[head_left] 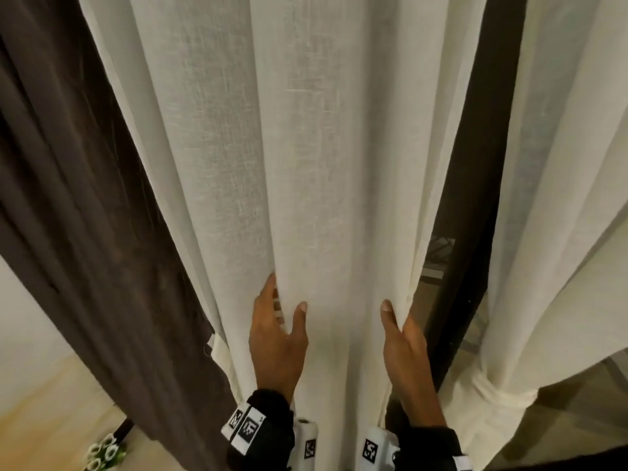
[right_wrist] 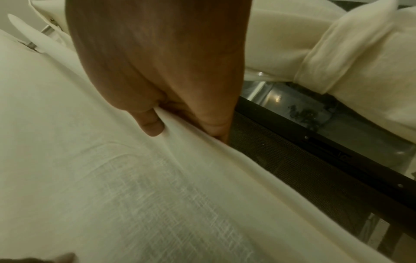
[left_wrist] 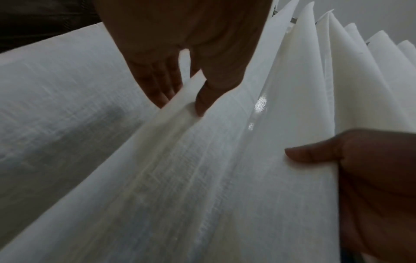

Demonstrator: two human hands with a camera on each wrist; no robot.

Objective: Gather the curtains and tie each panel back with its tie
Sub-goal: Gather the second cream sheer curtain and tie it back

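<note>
A cream sheer curtain panel (head_left: 272, 147) hangs loose in front of me in long folds. My left hand (head_left: 285, 294) pinches one fold of it, fingers tucked behind and thumb in front; the left wrist view shows the same pinch by my left hand (left_wrist: 182, 105). My right hand (head_left: 399, 317) grips the panel's right edge, thumb on the front and fingers behind. The right wrist view has my right hand (right_wrist: 186, 131) pinching that edge. To the right, a second cream panel (head_left: 560, 198) is bunched and wrapped by a cream tie (head_left: 503, 390), also seen as the tie (right_wrist: 319, 62).
A dark brown curtain (head_left: 85, 198) hangs at the left, overlapping the cream panel. A dark window frame (head_left: 475, 164) and glass show between the two cream panels. Pale wooden floor (head_left: 51, 402) and a small white and green object (head_left: 102, 453) lie at lower left.
</note>
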